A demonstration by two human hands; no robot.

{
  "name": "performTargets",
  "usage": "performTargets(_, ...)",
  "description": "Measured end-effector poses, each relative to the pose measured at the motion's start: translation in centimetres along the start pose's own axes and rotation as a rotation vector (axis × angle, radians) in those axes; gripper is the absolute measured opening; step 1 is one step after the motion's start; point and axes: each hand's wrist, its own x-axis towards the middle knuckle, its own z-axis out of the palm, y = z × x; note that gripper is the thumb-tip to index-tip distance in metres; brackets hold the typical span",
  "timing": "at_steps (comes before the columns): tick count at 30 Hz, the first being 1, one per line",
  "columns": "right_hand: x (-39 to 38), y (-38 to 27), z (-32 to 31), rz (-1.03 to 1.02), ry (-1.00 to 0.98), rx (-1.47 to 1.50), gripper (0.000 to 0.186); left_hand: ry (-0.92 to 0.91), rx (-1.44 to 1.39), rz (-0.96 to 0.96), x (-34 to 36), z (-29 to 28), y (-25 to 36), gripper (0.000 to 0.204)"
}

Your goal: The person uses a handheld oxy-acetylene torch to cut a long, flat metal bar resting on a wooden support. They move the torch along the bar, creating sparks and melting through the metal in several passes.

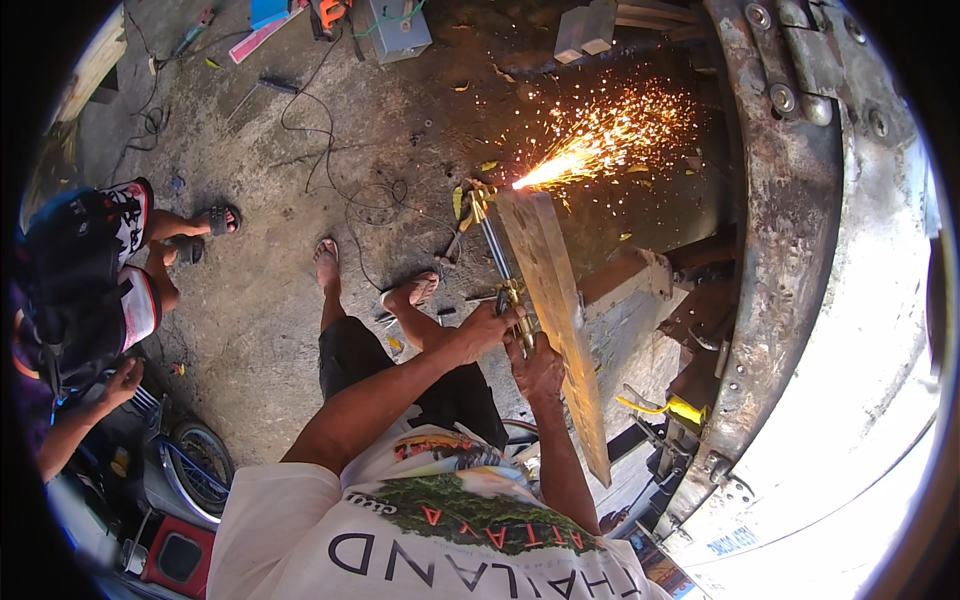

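Observation:
Both of my hands are closed around the brass handle of a cutting torch (pixel 493 247). My left hand (pixel 484 331) wraps the handle near its valves, and my right hand (pixel 540 371) grips just behind it, to the right. From the torch head, a bright stream of orange sparks (pixel 610 140) sprays away to the far right. Beside the torch on its right, a long wooden plank (pixel 550 290) runs from near the sparks back past my right forearm. Glare hides what the flame touches.
A large rusty metal body (pixel 785 220) curves along the right side. Another person (pixel 85 290) is at the left, near a wheel (pixel 197 468). Black cable (pixel 330 150) loops over the concrete floor (pixel 260 210). A grey metal box (pixel 398 30) stands at the far side.

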Motion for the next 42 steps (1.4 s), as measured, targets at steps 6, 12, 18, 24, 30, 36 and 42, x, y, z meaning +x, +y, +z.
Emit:
performTargets(6,0.2,0.4,0.2,-0.004,-0.023,0.01,0.053,-0.019,-0.016,-0.004,-0.4,0.0,0.4,0.046)
performTargets(12,0.2,0.6,0.3,-0.012,-0.019,0.01,0.058,-0.008,-0.05,0.003,-1.0,0.3,0.9,0.05)
performTargets(18,0.0,0.5,0.6,0.007,0.008,0.008,0.059,0.027,-0.027,0.0,-0.7,0.2,0.7,0.053)
performTargets(24,-0.1,0.2,1.2,0.015,0.02,0.013,0.057,-0.01,0.037,-0.004,-0.5,-0.7,0.6,0.049)
performTargets(30,-0.6,-0.5,1.6,0.063,0.017,0.043,0.053,0.012,0.033,-0.024,-1.5,-0.8,1.9,0.046)
performTargets(36,-0.9,-0.7,2.4,0.018,0.06,0.082,0.047,0.002,0.079,-0.001,-1.6,-1.4,2.1,0.05)
performTargets(42,-0.9,-1.0,2.3,0.031,0.052,0.087,0.052,-0.02,0.104,-0.015,-1.9,-1.5,2.7,0.042)
